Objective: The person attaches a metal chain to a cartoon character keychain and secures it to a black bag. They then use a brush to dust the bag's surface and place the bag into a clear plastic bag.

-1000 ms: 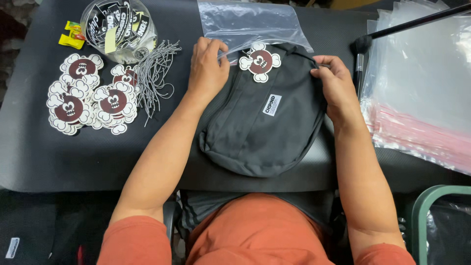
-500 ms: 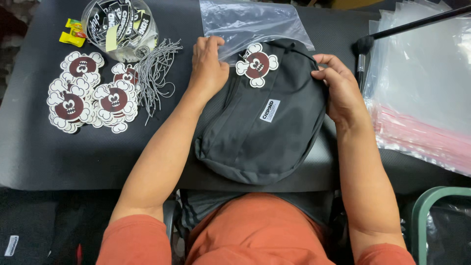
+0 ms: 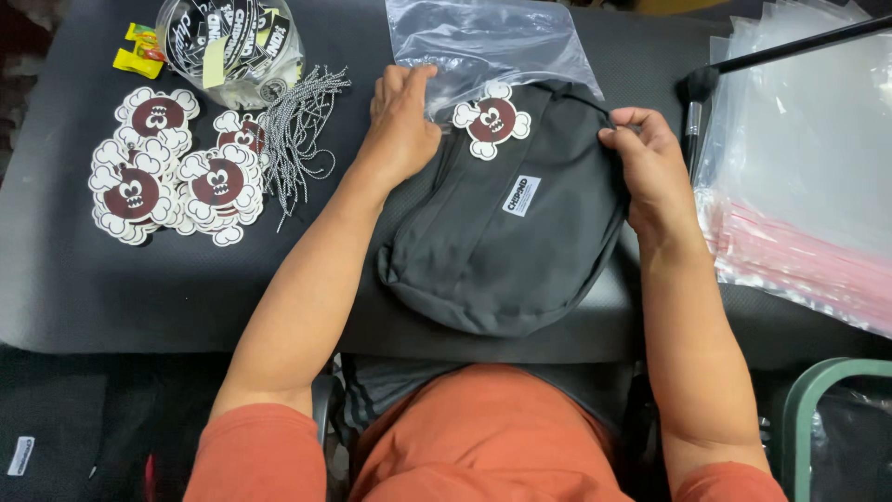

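A dark grey pouch bag [image 3: 506,246] with a small white label lies on the black table [image 3: 186,288] in front of me. A white and maroon cartoon tag [image 3: 492,118] hangs at its top edge. My left hand [image 3: 401,125] rests on the bag's upper left corner, fingertips on the clear plastic bag [image 3: 483,42] beyond it. My right hand [image 3: 650,167] pinches the bag's upper right edge.
A pile of matching cartoon tags [image 3: 167,172] lies at the left, beside a bundle of grey strings [image 3: 297,130]. A clear tub of black labels [image 3: 232,46] stands at the back left. A stack of clear plastic bags [image 3: 808,186] covers the right.
The pouch bag has turned a little, its top swinging right. Both hands stayed on its upper corners, and the left hand's fingertips now reach the clear plastic bag.
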